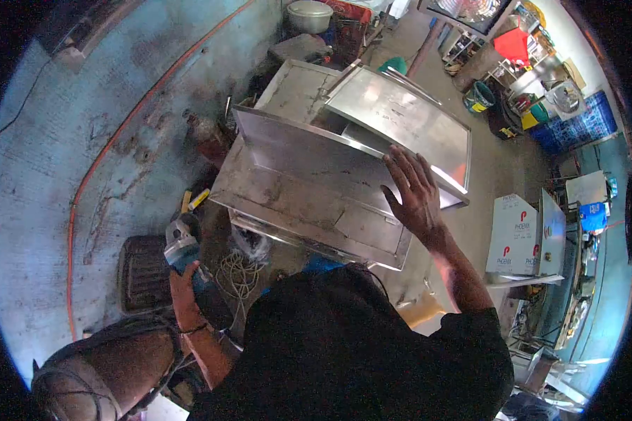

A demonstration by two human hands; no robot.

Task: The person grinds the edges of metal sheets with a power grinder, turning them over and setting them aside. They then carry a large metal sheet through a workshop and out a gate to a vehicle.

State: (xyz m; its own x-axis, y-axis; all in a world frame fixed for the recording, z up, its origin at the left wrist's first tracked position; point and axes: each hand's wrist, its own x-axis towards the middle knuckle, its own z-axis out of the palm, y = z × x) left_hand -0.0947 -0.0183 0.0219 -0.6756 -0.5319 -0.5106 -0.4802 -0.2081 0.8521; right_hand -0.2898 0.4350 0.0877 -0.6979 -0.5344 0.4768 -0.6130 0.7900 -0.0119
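- the left hand (pixel 185 269) gripped a power tool (pixel 181 238) near the blue wall (pixel 42 182).
- the right hand (pixel 416 193) was open, its fingers spread at the upper edge of a tilted metal panel (pixel 309 151).
- that panel stood in a shallow metal tray (pixel 298 210) with a dirty, scuffed surface.
- a second metal panel (pixel 407 116) lay just beyond the tilted one.
- a coiled cord (pixel 240 275) lay on the floor, between the power tool and the tray.
- an orange line (pixel 105 151) ran along the wall.
- a white box (pixel 512 238) printed "phoenix" stood over on the right.
- a lidded pot (pixel 309 17) sat at the far end.
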